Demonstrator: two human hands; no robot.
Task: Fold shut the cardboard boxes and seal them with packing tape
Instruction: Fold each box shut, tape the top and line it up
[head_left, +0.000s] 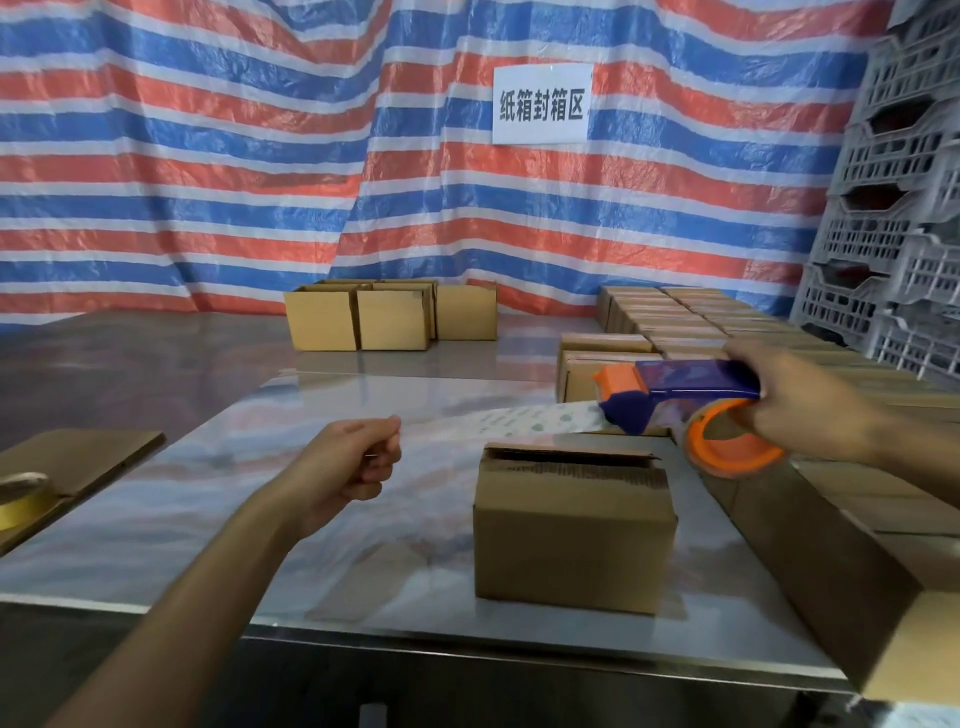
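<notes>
Matt cardboard box on glossy table; plastic tape dispenser.

The left arm reaches forward, bare; the left hand is curled, pinching the end of the tape; the right arm enters from the right; the right hand grips the tape dispenser.

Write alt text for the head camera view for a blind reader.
Two hands stretch clear tape above a cardboard box on a shiny table: the left hand pinches its end, the right hand holds the orange and blue dispenser. More boxes and a striped tarp lie behind.
</notes>
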